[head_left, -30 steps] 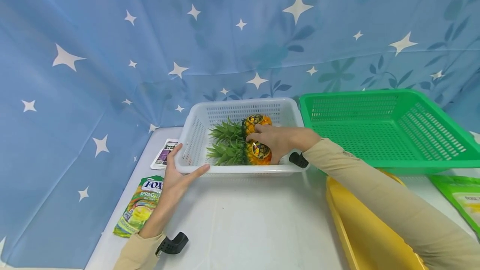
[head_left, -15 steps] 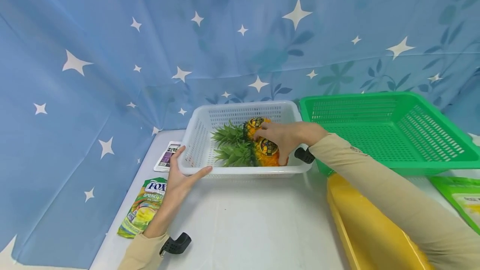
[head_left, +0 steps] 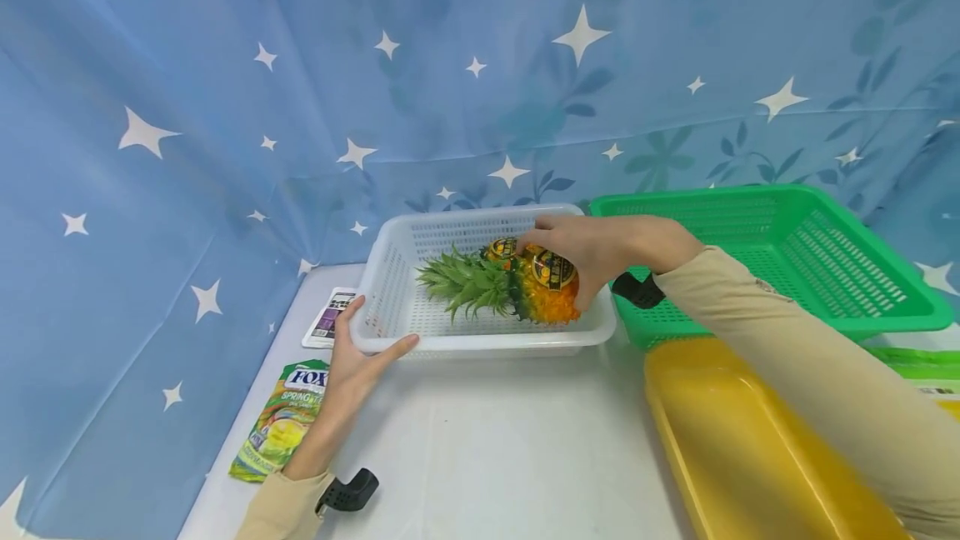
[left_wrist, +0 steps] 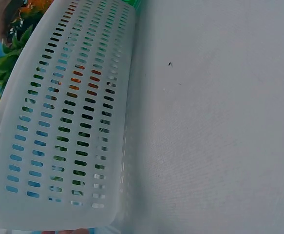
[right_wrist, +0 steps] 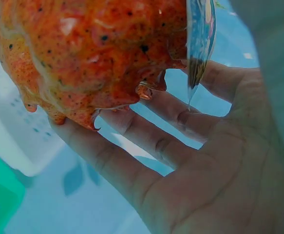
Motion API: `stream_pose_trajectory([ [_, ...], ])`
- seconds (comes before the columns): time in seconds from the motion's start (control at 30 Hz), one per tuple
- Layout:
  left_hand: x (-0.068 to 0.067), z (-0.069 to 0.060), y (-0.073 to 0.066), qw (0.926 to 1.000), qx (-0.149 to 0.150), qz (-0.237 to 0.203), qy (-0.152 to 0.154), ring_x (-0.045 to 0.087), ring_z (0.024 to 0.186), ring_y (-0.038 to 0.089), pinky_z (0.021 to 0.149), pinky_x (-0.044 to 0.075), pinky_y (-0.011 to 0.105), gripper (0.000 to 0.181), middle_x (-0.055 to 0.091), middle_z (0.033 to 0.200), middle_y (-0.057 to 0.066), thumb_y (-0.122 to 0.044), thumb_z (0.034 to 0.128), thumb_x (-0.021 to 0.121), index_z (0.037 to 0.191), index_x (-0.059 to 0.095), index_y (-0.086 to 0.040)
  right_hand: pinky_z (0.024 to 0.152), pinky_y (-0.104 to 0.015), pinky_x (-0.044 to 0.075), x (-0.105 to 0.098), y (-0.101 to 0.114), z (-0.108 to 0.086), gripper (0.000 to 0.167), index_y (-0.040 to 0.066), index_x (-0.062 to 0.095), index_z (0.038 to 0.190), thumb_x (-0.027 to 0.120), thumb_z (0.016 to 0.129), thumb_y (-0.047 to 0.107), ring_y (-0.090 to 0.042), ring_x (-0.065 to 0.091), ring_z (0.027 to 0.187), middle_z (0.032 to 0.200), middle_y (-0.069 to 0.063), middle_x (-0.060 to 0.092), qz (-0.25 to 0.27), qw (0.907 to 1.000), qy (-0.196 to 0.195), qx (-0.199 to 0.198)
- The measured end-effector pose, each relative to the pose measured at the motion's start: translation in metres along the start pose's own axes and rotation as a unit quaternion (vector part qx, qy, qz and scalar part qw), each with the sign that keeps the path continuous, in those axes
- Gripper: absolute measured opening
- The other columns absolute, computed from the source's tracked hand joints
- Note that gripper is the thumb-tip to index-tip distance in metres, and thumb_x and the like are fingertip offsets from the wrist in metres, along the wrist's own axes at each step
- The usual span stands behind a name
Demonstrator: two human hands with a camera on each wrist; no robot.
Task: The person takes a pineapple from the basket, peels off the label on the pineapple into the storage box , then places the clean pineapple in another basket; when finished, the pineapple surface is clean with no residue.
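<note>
Pineapple (head_left: 551, 302) in right hand (head_left: 600, 247), crown leftward

It is within the white basket (head_left: 487, 344), toward the right end; whether it touches the basket's floor I cannot tell. Its long axis runs roughly along the basket's long edges, leaves toward the left end, rounded base toward the right. The right hand's fingers are curled round the body, hiding part of it; the right wrist view cuts off its top. A second pineapple (head_left: 501, 248) lies behind, mostly hidden, a bit of labelled body showing.

Left hand (head_left: 356, 365) grips the basket's near left corner, thumb and fingers spread wide, some fingers concealed by the basket.

Along the left edge of the surface (head_left: 525, 440) lie a candy bag (head_left: 285, 419), partly covered by the left forearm, and a white packet (head_left: 328, 319). A green basket (head_left: 896, 323) stands just beside the right end; the right sleeve partly hides a yellow tray (head_left: 720, 432), cut off below.
</note>
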State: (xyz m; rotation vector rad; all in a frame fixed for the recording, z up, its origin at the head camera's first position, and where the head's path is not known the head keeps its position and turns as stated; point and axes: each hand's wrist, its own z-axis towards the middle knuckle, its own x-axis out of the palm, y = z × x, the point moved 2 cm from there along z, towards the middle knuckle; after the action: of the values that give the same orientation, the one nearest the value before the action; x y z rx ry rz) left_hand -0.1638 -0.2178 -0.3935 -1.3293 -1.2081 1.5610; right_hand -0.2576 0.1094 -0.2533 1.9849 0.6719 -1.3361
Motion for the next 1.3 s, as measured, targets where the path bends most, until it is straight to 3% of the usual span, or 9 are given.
stream_pose_trajectory([
  [0.2,0.000,0.000,0.000,1.0000,0.002,-0.004,0.002,0.040,0.143,0.041,0.118,0.031,0.058,0.110,0.036,0.159,0.023,-0.018,0.0845,0.089,0.166,0.015,-0.016,0.096,-0.050,0.052,-0.013,0.021,-0.026,0.095,0.013,0.042,0.153,0.096,0.075,0.020,-0.033,0.046,0.125,0.142,-0.014,0.043,-0.010,0.9986,-0.032,-0.041],
  [0.37,-0.001,0.000,0.001,0.9999,0.006,-0.014,0.004,0.044,0.139,0.039,0.113,0.034,0.053,0.109,0.040,0.157,0.021,-0.013,0.0855,0.087,0.166,0.014,-0.014,0.097,-0.047,0.052,-0.009,0.048,-0.044,0.097,0.014,0.040,0.155,0.096,0.077,0.026,-0.028,0.045,0.126,0.145,-0.011,0.042,-0.007,0.9958,-0.041,-0.082],
  [0.43,-0.002,0.000,0.002,0.9996,0.008,-0.027,0.004,0.044,0.139,0.038,0.113,0.035,0.053,0.107,0.040,0.158,0.020,-0.008,0.0862,0.085,0.166,0.014,-0.014,0.093,-0.043,0.052,-0.003,0.058,-0.050,0.097,0.015,0.040,0.155,0.096,0.077,0.024,-0.025,0.046,0.123,0.144,-0.008,0.041,0.001,0.9955,-0.030,-0.090],
  [0.63,0.000,0.001,0.002,0.9999,0.002,-0.011,0.001,0.043,0.140,0.040,0.118,0.030,0.060,0.109,0.039,0.156,0.023,-0.017,0.0848,0.088,0.166,0.016,-0.018,0.080,-0.037,0.048,0.025,0.078,-0.063,0.099,0.023,0.039,0.153,0.096,0.073,0.012,-0.023,0.047,0.119,0.136,-0.003,0.042,0.013,0.9958,0.028,-0.086],
  [0.8,-0.001,0.001,0.001,1.0000,0.004,0.004,-0.002,0.041,0.140,0.041,0.117,0.031,0.060,0.109,0.036,0.156,0.024,-0.019,0.0841,0.089,0.166,0.017,-0.017,0.085,-0.034,0.054,0.058,0.081,-0.066,0.101,0.027,0.037,0.152,0.098,0.072,0.016,-0.023,0.046,0.133,0.145,-0.002,0.040,0.025,0.9940,0.079,-0.072],
  [0.97,-0.001,0.002,0.002,0.9999,0.004,0.012,-0.004,0.041,0.140,0.039,0.117,0.031,0.057,0.108,0.036,0.157,0.021,-0.021,0.0841,0.089,0.166,0.018,-0.018,0.080,-0.028,0.052,0.080,0.074,-0.066,0.098,0.024,0.041,0.146,0.101,0.068,0.021,-0.012,0.047,0.110,0.128,0.005,0.041,0.016,0.9935,0.075,-0.085],
  [1.13,-0.001,0.002,0.002,0.9999,-0.002,0.010,-0.004,0.041,0.141,0.038,0.117,0.031,0.054,0.109,0.036,0.158,0.021,-0.021,0.0845,0.089,0.166,0.017,-0.017,0.088,-0.034,0.056,0.091,0.067,-0.065,0.102,0.023,0.040,0.148,0.102,0.067,0.024,-0.019,0.050,0.127,0.145,-0.004,0.041,0.012,0.9950,0.078,-0.061],
  [1.3,0.000,0.001,0.002,1.0000,0.001,-0.002,-0.001,0.042,0.141,0.038,0.116,0.032,0.051,0.108,0.037,0.159,0.020,-0.017,0.0853,0.088,0.166,0.016,-0.016,0.090,-0.036,0.056,0.098,0.061,-0.062,0.099,0.021,0.041,0.146,0.101,0.068,0.022,-0.022,0.051,0.127,0.146,-0.006,0.042,0.009,0.9960,0.064,-0.062],
])
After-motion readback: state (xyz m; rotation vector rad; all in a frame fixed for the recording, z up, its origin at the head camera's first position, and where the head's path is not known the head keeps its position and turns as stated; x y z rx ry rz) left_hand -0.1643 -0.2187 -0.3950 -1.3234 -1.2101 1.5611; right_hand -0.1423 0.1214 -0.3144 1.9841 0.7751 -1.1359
